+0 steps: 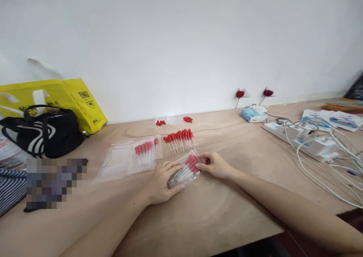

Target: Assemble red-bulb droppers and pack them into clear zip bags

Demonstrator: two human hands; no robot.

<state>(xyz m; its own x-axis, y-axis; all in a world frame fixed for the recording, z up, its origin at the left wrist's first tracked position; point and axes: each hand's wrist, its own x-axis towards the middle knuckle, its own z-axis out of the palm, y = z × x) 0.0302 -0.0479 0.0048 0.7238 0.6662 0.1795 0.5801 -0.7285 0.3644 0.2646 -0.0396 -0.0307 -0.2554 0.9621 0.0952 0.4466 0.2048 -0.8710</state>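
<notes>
A clear plastic zip bag lies in front of me with several red-topped droppers in it, their clear stems pointing down to the left. My left hand grips the bag's left side, fingers over the top and thumb along the near edge. At the upper right end, my right hand pinches the bag's edge between thumb and fingers. Just behind is a row of loose red-topped droppers with pale stems. To the left, another zip bag holds several droppers and overlaps flat clear bags.
Small red rubber bulbs lie near the wall on clear plastic. At left stand a yellow bag and a black bag. A tissue pack, a power strip and tangled white cables occupy the right side.
</notes>
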